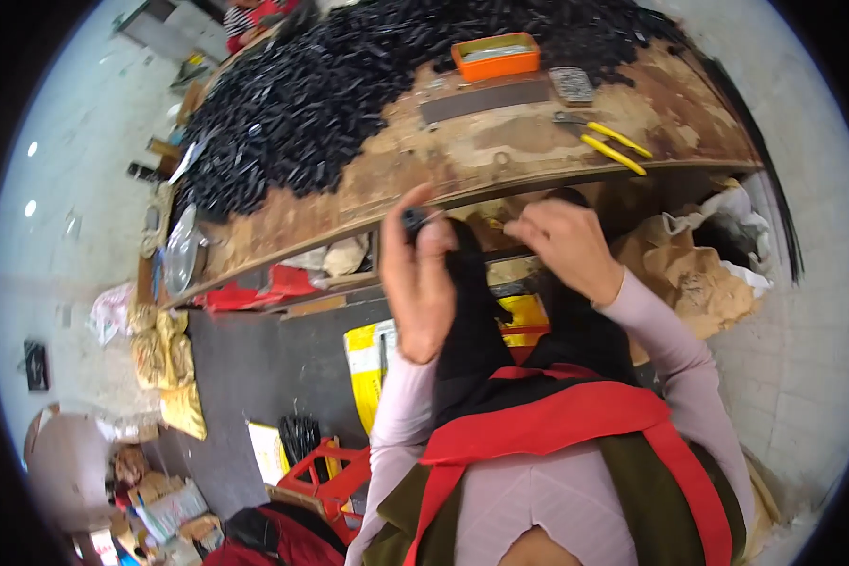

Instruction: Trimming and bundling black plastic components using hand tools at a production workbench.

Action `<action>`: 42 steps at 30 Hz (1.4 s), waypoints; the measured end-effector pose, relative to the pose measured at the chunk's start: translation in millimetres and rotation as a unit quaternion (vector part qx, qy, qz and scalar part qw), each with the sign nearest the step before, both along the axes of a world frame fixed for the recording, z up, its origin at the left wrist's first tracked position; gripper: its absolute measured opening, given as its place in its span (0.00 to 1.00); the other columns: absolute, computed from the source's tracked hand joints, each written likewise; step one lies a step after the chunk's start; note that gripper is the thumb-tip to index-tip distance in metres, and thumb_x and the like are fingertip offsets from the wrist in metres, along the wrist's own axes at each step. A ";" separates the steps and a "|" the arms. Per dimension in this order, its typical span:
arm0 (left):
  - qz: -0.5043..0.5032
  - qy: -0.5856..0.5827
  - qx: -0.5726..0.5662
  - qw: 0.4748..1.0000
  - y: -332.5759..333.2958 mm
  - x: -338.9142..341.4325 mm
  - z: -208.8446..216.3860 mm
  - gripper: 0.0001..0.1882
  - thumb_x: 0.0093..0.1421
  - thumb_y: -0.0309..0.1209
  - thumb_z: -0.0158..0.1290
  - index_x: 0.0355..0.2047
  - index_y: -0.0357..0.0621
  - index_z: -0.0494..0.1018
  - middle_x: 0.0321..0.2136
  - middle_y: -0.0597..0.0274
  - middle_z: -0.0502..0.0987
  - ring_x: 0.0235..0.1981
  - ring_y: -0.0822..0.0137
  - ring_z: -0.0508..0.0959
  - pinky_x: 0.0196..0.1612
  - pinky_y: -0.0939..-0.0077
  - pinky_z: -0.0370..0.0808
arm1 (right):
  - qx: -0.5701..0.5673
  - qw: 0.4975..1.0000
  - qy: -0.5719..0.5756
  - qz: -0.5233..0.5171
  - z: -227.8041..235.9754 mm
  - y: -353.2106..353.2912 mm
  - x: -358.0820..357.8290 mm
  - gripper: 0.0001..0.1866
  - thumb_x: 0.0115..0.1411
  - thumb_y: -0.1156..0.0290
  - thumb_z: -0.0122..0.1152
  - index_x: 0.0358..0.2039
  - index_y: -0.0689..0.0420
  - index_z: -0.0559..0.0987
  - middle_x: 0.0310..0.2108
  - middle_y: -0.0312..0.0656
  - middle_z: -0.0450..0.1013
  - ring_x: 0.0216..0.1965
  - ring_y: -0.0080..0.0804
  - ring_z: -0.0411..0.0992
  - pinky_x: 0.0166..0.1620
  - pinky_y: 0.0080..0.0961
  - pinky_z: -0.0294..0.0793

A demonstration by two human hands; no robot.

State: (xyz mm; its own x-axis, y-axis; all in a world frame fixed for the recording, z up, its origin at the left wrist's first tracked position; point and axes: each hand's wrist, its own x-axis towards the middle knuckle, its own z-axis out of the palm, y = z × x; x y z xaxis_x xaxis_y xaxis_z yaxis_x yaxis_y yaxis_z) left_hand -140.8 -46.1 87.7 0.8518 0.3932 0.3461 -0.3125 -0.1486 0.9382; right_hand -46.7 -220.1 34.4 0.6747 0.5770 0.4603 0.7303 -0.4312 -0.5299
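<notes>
Black piece point(412, 222) partly hidden in left hand point(419, 283), co-worker point(240, 21) cut off

Pink sleeves point(669, 343), red straps point(694, 491), perhaps olive vest point(637, 486)

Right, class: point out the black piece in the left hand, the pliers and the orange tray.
Black piece point(412, 221): head view, visible surface.
Pliers point(614, 155): head view, nearer yellow handle.
Orange tray point(500, 65): head view, near wall.

Pliers point(618, 151), yellow-handled, on bench: 2 o'clock from view centre. Brown paper point(693, 278), crumpled: 3 o'clock. Red plastic frame point(323, 479), with black bundle point(300, 440) just beside: 7 o'clock. Yellow sack point(183, 411): 8 o'clock. Red cloth point(278, 288), under bench: 9 o'clock. Co-worker's striped garment point(240, 20): 11 o'clock.
</notes>
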 end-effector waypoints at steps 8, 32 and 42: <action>-0.211 0.018 -0.099 0.972 9.3 16.5 -25.6 0.17 0.64 0.38 0.52 0.43 0.34 0.69 0.32 0.58 0.74 0.33 0.69 0.72 0.41 0.74 0.68 | -0.215 0.926 -0.189 -0.247 -38.2 -98.9 130.6 0.23 0.56 0.53 0.63 0.42 0.60 0.73 0.40 0.49 0.66 0.44 0.47 0.65 0.45 0.40 0.67; -0.200 0.047 -0.089 0.975 -5.7 -18.0 -22.4 0.27 0.65 0.46 0.52 0.54 0.35 0.67 0.27 0.71 0.65 0.26 0.79 0.63 0.30 0.84 0.61 | -0.128 0.984 -0.105 0.065 59.9 -29.5 -31.3 0.34 0.52 0.83 0.57 0.62 0.51 0.68 0.47 0.48 0.65 0.48 0.46 0.65 0.52 0.37 0.65; -0.232 0.047 -0.044 0.970 -0.7 -34.1 -16.0 0.19 0.65 0.29 0.50 0.55 0.38 0.68 0.45 0.62 0.74 0.42 0.73 0.72 0.47 0.80 0.68 | -0.117 0.978 -0.133 0.106 59.7 -38.0 -32.2 0.28 0.54 0.78 0.59 0.57 0.53 0.71 0.32 0.43 0.68 0.34 0.42 0.69 0.40 0.34 0.69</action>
State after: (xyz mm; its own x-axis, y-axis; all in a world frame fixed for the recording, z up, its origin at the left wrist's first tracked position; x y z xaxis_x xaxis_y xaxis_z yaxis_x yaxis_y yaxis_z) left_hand -174.9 -46.8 71.7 0.9704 -0.0166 0.2408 -0.2391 0.0697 0.9685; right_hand -78.9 -258.0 94.1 0.4023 0.8023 0.4410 0.9153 -0.3414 -0.2139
